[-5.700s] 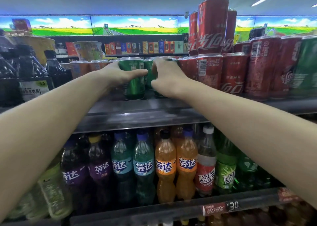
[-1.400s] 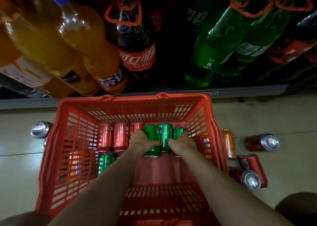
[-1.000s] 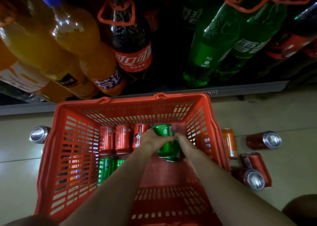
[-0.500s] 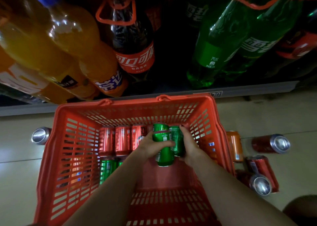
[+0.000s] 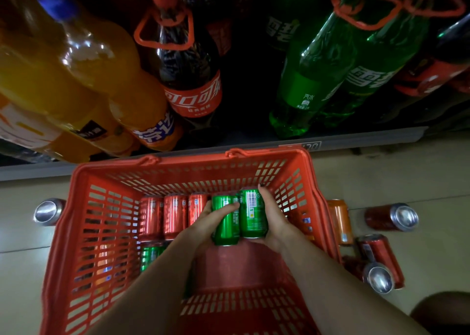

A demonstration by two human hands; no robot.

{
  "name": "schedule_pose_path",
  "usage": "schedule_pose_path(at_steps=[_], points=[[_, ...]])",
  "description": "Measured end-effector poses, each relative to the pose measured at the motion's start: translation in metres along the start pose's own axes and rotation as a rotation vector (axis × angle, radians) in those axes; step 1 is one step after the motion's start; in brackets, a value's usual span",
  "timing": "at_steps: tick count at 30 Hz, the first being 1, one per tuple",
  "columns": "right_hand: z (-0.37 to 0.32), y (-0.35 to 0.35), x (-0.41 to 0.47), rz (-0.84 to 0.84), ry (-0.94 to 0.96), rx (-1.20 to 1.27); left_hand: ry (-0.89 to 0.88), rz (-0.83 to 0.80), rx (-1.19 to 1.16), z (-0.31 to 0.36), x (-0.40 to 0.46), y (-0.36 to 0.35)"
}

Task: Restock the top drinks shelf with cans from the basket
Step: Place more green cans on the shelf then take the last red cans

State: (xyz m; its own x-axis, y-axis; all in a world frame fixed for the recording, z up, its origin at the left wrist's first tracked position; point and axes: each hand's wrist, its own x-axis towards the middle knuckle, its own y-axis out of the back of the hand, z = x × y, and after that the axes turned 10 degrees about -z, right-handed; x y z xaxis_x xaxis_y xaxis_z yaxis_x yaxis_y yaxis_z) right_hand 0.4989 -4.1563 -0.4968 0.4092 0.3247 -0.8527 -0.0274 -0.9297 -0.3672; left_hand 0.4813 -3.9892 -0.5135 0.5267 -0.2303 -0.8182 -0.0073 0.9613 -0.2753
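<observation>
Head view, looking straight down into red basket [image 5: 84,233] on pale floor, pushed up against bottom shelf edge [image 5: 178,154].

Both hands inside basket, toward far right corner. Left hand [image 5: 211,222] wrapped around left green can [image 5: 225,225], fingers curled across its upper part. Right hand [image 5: 273,217] cupped around right green can [image 5: 254,215], thumb tip up by the can's far end, barcode facing up. Two green cans pressed side by side, touching, held between the hands; lifted or resting on basket floor: cannot tell.

Just left of the hands, row of three red cans [image 5: 175,216] lying along far wall of basket. Nearer and lower left, another green can [image 5: 150,254] partly hidden under left forearm.

Outside basket, on floor: one can [image 5: 48,211] lying at left, silver end toward camera. At right, orange can [image 5: 339,220] just beside basket wall; red can [image 5: 391,217] farther right, on its side; another red can [image 5: 381,263] nearer, also on its side, silver end up.

On bottom shelf above: large orange soda bottles [image 5: 84,85] at left, dark cola bottle [image 5: 188,75] with red carry loop at centre, green bottles [image 5: 330,75] at right. Small price tag [image 5: 311,146] on shelf edge, print too small to read.
</observation>
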Motion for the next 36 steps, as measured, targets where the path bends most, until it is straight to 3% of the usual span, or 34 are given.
schedule_pose_path(at_steps=[9,15,22,36], points=[[-0.013,-0.015,-0.028,-0.077,0.065,0.009,-0.035,-0.093,-0.010,0.019,-0.024,-0.004],[-0.033,-0.049,-0.090,-0.100,0.169,-0.101,-0.162,-0.089,-0.066,0.046,-0.102,-0.018],[-0.080,-0.137,-0.250,-0.182,0.218,-0.179,-0.271,-0.016,-0.115,0.121,-0.282,-0.049],[-0.284,-0.402,-0.676,-0.367,0.738,-0.268,-0.717,0.044,0.081,0.437,-0.736,-0.130]])
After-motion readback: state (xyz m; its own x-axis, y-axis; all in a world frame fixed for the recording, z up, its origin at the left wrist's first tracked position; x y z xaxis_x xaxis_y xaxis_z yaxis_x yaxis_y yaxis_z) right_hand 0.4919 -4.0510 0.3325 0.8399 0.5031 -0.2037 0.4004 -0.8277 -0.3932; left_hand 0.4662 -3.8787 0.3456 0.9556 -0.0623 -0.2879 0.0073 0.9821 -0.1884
